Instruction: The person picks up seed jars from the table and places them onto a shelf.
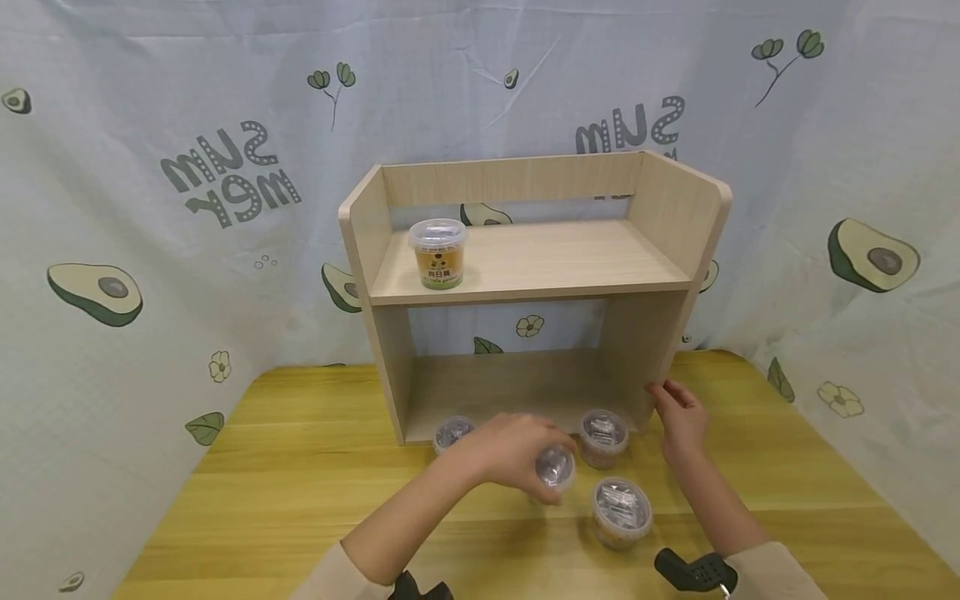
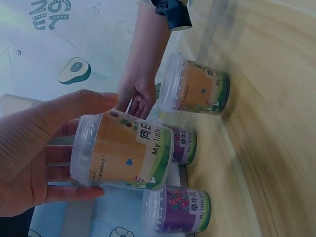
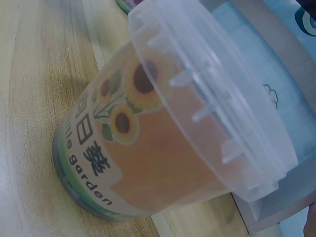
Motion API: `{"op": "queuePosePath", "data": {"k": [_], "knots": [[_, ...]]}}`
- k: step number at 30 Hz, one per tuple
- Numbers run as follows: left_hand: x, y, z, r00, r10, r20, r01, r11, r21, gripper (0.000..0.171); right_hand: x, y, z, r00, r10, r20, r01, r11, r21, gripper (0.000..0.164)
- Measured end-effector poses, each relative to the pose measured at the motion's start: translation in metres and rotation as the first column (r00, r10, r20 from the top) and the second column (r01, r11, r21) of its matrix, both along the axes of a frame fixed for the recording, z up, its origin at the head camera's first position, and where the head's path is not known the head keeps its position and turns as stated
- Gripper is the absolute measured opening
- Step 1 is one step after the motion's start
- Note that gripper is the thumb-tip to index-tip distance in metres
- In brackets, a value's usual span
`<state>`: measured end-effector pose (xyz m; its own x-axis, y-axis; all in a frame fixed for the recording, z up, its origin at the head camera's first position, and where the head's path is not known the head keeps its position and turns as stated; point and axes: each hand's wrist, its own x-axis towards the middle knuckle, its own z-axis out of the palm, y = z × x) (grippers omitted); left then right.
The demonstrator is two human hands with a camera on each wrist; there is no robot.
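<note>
My left hand [image 1: 510, 454] grips a clear-lidded plastic cup [image 2: 131, 150] by its lid, thumb on one side and fingers on the other. This cup has an orange sunflower label and is held above the table in front of the shelf. My right hand [image 1: 682, 417] holds the front edge of the right side panel of the wooden shelf [image 1: 667, 333], low down. Another orange-labelled cup [image 1: 621, 510] stands on the table near the right forearm. Two purple-labelled cups [image 2: 185, 210] stand at the shelf's front edge, one partly hidden by the held cup in the left wrist view.
On the upper board of the shelf, at its left end, stands an orange-labelled cup [image 1: 438, 254]. The yellowish wooden table [image 1: 300, 467] extends to both sides. A printed cloth [image 1: 247, 125] hangs behind and along the sides.
</note>
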<state>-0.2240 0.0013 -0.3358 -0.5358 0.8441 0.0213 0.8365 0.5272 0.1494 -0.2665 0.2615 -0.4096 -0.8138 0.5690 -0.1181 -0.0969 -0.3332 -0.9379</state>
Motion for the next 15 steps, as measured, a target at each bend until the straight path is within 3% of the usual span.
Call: {"op": "queuePosePath", "data": {"k": [6, 15], "knots": [[-0.005, 0.003, 0.01, 1.0, -0.012, -0.028, 0.011, 1.0, -0.028, 0.054, 0.0, -0.001, 0.002, 1.0, 0.015, -0.002, -0.015, 1.0, 0.0, 0.024], [-0.013, 0.002, 0.025, 1.0, -0.007, 0.004, 0.007, 1.0, -0.024, 0.054, 0.001, 0.0, 0.002, 1.0, 0.009, -0.012, -0.01, 1.0, -0.017, 0.027]]}}
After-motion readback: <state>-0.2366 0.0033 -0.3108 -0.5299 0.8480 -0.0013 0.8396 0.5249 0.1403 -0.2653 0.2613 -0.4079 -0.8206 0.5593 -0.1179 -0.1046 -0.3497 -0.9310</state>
